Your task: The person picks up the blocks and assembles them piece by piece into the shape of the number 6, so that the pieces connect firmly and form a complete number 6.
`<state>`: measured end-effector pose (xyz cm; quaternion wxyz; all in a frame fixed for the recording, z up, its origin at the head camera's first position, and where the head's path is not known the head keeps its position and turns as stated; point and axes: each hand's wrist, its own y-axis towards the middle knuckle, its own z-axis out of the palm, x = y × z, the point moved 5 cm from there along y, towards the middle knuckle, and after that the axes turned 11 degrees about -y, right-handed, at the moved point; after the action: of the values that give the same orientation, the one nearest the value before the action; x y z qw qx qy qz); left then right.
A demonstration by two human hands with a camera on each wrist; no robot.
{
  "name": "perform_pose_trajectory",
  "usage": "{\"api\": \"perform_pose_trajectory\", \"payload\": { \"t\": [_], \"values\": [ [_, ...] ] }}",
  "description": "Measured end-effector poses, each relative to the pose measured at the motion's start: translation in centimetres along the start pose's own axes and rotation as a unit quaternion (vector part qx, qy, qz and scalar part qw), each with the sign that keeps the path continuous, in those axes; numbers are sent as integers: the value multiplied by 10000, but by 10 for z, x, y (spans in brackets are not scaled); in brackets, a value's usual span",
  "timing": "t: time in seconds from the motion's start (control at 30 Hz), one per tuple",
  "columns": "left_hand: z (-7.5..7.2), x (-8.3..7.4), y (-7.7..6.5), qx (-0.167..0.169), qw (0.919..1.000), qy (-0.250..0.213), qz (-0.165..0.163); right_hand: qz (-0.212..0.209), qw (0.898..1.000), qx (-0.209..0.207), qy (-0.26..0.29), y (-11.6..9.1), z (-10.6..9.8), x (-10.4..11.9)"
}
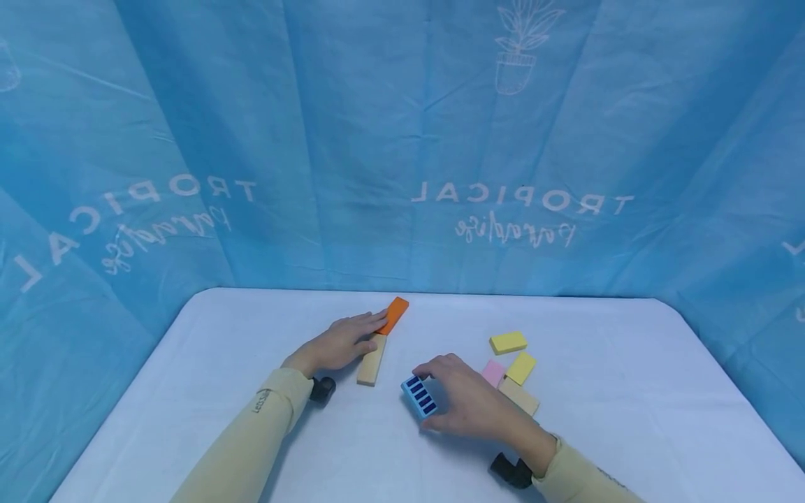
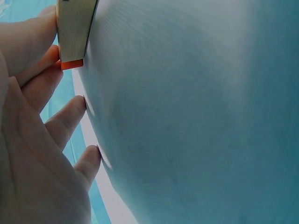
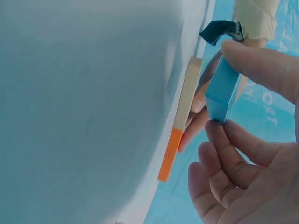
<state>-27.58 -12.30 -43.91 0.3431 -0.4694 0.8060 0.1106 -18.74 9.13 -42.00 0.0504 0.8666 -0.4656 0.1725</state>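
Between thumb and fingertips my right hand (image 1: pixel 468 398) pinches a light blue block (image 1: pixel 419 397) with several dark blue marks on its upper face. The right wrist view shows this blue block (image 3: pixel 222 88) held by its two ends, its plain side facing the camera. My left hand (image 1: pixel 342 341) lies with extended fingers over the near part of an orange block (image 1: pixel 397 311). Its thumb touches a plain wooden block (image 1: pixel 371 363), which sits end to end with the orange one. Both lie flat, forming one slanted line.
Right of my right hand lie a yellow block (image 1: pixel 508 342), a second yellow block (image 1: pixel 521 367), a pink block (image 1: pixel 493 372) and a wooden block (image 1: pixel 519 396), the last partly behind the hand. A blue printed curtain (image 1: pixel 352 175) hangs beyond the white table (image 1: pixel 597 391).
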Motion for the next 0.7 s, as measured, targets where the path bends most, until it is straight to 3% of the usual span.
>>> {"api": "perform_pose_trajectory", "payload": {
  "t": [0.33, 0.7],
  "values": [
    [-1, -2, -2, 48, 9998, 0, 203, 20, 9997, -167, -149, 7, 4, 14],
    [-2, -4, -2, 53, 9997, 26, 255, 98, 9998, -73, -160, 13, 10, 26]
  ]
}}
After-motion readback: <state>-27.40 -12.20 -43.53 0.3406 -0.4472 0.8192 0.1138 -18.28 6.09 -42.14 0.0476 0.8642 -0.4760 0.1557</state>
